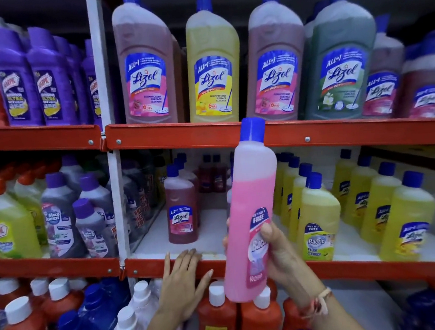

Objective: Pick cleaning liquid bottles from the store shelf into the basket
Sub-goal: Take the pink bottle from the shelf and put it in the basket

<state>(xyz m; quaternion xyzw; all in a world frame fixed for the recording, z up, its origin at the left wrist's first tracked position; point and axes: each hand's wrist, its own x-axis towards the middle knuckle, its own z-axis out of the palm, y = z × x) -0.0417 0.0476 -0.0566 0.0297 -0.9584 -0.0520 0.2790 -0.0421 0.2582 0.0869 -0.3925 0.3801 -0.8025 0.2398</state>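
right hand (278,253) wrapped around upright pink bottle (251,209), near the red shelf edge (208,265); left hand (181,279) spread flat, empty, touching that edge.

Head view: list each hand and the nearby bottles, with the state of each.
Right hand: gripping the pink bottle.
Pink bottle: upright, capped, off the shelf.
Left hand: open, flat on the red shelf edge.
Small Lizol bottle: standing on the shelf, capped.
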